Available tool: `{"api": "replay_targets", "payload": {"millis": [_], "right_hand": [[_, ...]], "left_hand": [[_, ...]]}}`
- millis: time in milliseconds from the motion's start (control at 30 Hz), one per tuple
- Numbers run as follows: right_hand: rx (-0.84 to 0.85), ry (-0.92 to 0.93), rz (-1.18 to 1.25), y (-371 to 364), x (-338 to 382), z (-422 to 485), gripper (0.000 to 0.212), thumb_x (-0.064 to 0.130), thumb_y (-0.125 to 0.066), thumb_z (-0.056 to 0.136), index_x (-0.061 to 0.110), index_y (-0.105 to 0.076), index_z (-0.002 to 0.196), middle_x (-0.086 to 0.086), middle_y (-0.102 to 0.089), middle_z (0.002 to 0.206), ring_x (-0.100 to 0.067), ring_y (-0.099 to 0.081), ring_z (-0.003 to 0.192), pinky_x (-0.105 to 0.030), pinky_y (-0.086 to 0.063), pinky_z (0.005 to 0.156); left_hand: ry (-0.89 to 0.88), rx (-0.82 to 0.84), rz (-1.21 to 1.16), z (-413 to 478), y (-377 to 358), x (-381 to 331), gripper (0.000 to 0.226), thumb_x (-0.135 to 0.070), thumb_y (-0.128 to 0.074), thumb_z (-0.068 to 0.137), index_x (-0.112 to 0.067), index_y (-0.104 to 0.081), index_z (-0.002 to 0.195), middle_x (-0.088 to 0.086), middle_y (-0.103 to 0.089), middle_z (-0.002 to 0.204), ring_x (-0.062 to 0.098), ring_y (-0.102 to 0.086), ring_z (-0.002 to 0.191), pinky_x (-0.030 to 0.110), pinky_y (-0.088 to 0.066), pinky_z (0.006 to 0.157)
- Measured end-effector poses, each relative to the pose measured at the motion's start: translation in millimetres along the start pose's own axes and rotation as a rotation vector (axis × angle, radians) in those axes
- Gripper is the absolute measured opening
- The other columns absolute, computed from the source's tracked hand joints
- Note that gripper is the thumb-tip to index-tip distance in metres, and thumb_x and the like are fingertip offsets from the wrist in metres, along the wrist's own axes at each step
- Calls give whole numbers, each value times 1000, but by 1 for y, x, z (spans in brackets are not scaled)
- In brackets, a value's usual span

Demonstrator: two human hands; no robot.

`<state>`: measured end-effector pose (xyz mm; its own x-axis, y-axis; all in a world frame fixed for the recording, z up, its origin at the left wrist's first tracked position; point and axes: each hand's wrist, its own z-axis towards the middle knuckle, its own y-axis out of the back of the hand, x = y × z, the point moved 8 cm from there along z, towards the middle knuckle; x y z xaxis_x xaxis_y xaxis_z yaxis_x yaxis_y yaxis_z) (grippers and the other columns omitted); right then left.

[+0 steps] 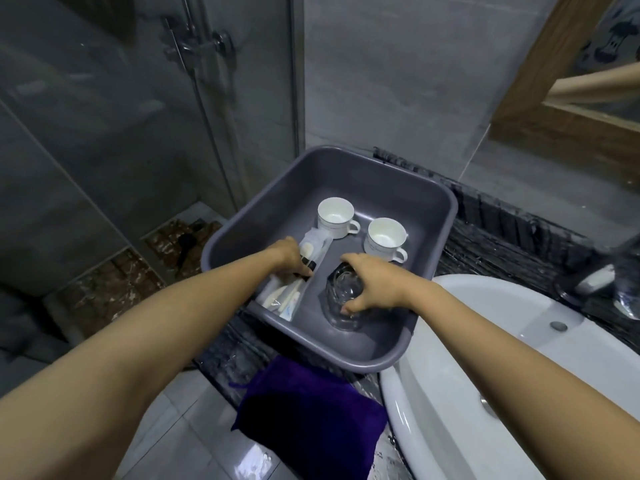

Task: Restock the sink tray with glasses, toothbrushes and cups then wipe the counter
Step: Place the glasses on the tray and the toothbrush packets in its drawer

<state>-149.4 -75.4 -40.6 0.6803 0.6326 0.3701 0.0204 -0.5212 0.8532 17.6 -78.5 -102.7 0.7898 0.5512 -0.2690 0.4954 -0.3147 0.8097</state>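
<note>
A grey plastic tub [446, 216] sits on the dark counter left of the sink. Inside it stand two white cups [335, 217] [386, 239] with handles, at the back. Wrapped toothbrush packets [287, 299] lie along the tub's left side. My left hand [289, 258] is closed on one of these packets. A clear glass [341, 306] lies near the tub's front, and my right hand [372, 282] grips it from above.
A purple cloth [308, 407] hangs over the counter's front edge below the tub. The white sink [485, 358] is to the right. A dark tray with a glass [627, 299] stands at the far right. A glass shower wall [138, 133] is on the left.
</note>
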Motion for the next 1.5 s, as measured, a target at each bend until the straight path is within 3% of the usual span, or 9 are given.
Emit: {"api": "replay_targets", "payload": {"millis": [167, 300, 500, 633, 767, 967, 1233, 1367, 1500], "right_hand": [[-27, -21, 5, -4, -4, 0, 86, 40, -81, 64, 12, -37, 132, -9, -47, 127, -27, -45, 118, -42, -42, 100], [-57, -24, -33, -1, -1, -1, 74, 39, -80, 64, 10, -42, 120, -9, -50, 119, -27, -48, 110, -41, -45, 94], [-91, -51, -62, 14, 0, -7, 51, 34, -78, 64, 11, -42, 92, -3, -48, 95, -24, -49, 90, -35, -45, 74], [-146, -72, 2, 41, -5, -22, 57, 33, -79, 62, 8, -51, 104, -7, -59, 100, -26, -57, 90, -39, -51, 79], [-222, -76, 61, 80, -8, -47, 62, 33, -81, 61, 11, -53, 112, -6, -61, 106, -25, -59, 96, -41, -51, 84], [-350, -116, 142, 138, -21, -101, 80, 35, -80, 67, 11, -42, 133, -5, -55, 127, -22, -54, 112, -29, -45, 89], [-499, -263, 199, 179, -69, -206, 86, 43, -77, 68, 15, -37, 139, -1, -47, 140, -17, -47, 123, -27, -40, 96], [-524, -332, 185, 182, -100, -274, 85, 42, -75, 71, 17, -35, 141, 1, -43, 145, -16, -43, 129, -23, -34, 98], [-545, -429, 198, 181, -143, -344, 84, 39, -75, 73, 16, -35, 143, 2, -40, 148, -14, -39, 133, -19, -29, 97]], "left_hand": [[42, 46, -124, 5, -7, -8, 35, -22, -78, 71, -6, -51, 88, 9, -59, 87, 19, -57, 62, 25, -45, 41], [70, 66, -234, 9, -13, -4, 24, -13, -74, 73, -6, -51, 70, 5, -50, 62, 19, -51, 55, 23, -44, 40], [89, 151, -411, 5, -14, -5, 21, -7, -67, 75, -8, -48, 65, 8, -47, 59, 19, -42, 49, 25, -37, 46], [4, 186, -560, 4, -5, -16, 17, -3, -69, 73, -10, -54, 70, 16, -57, 80, 24, -54, 67, 28, -44, 60], [-103, 164, -608, -16, 24, -40, 21, -3, -70, 74, -12, -53, 65, 10, -55, 66, 15, -45, 45, 15, -34, 37], [-267, 191, -793, -44, 70, -96, 13, 5, -70, 71, -6, -64, 75, 12, -69, 74, 27, -65, 76, 42, -49, 92], [-477, 282, -826, -106, 82, -214, 11, 1, -66, 78, -9, -63, 74, 1, -71, 58, 14, -68, 56, 24, -56, 54], [-550, 386, -813, -142, 53, -271, 10, -2, -66, 78, -11, -64, 74, 1, -71, 63, 13, -67, 59, 28, -54, 66], [-585, 499, -812, -177, 12, -324, 7, -4, -64, 81, -10, -65, 77, 2, -72, 67, 13, -69, 61, 23, -56, 58]]}}
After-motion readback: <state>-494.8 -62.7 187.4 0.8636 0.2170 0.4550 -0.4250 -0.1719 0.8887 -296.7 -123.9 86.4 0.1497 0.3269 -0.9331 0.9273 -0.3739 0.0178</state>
